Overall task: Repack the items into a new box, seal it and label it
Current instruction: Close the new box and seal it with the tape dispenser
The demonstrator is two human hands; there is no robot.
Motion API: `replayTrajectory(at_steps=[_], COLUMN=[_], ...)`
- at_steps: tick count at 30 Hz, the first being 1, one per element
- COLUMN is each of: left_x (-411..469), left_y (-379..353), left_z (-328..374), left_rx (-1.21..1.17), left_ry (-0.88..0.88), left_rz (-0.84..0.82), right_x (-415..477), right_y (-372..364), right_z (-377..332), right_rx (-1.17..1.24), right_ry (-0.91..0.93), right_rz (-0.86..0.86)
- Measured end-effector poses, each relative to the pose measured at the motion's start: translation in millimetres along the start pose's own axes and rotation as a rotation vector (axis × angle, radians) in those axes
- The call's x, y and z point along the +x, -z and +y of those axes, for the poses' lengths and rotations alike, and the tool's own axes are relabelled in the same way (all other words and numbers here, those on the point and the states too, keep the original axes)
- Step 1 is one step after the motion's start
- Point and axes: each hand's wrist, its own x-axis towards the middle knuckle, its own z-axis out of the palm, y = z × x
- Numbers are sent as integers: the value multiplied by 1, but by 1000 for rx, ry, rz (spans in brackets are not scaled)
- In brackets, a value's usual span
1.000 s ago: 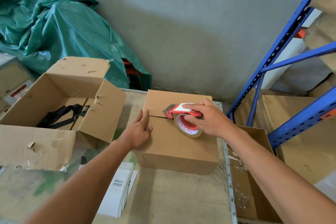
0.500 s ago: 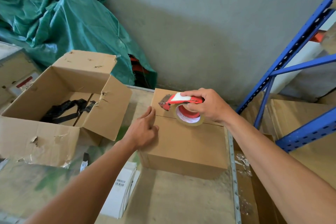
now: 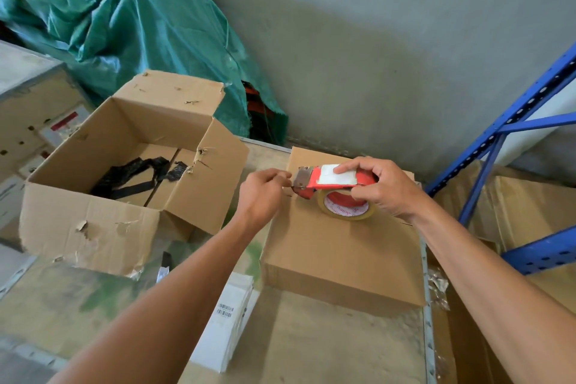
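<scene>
We log the new box [image 3: 339,252] closed on the table [image 3: 311,352], no tape visible: right hand [image 3: 385,188] grips the tape dispenser [image 3: 330,185] over it, left hand [image 3: 265,193] pinches at its blade end; sealing and labelling remain.

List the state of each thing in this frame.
new box: flaps closed.
old box: open, torn, black strap inside.
tape dispenser: held above the new box.
right hand: grips the tape dispenser.
left hand: fingertips pinched at the blade; whether holding tape, unclear.
</scene>
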Motion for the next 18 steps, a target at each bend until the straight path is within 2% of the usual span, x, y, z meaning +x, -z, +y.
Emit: replayTrajectory(at_steps=[4,9,11,13,18], left_x=[15,18,19,22,25], left_y=[-3,3,3,2,-3], left_z=[9,9,8,6,2], left_rx=[-516,-675,-715,-743,-653], left_ry=[409,568,597,610,547], left_rz=[-239,-518,-528,-467,-404], right_x=[1,-1,0,2,5], right_y=[0,5,6,7,11], right_z=[-1,0,0,-1,0], right_rx=[-2,13,4,0,-17], right_ry=[3,-7,-7,-3,1], right_rz=[1,-19,-26,-29,-38])
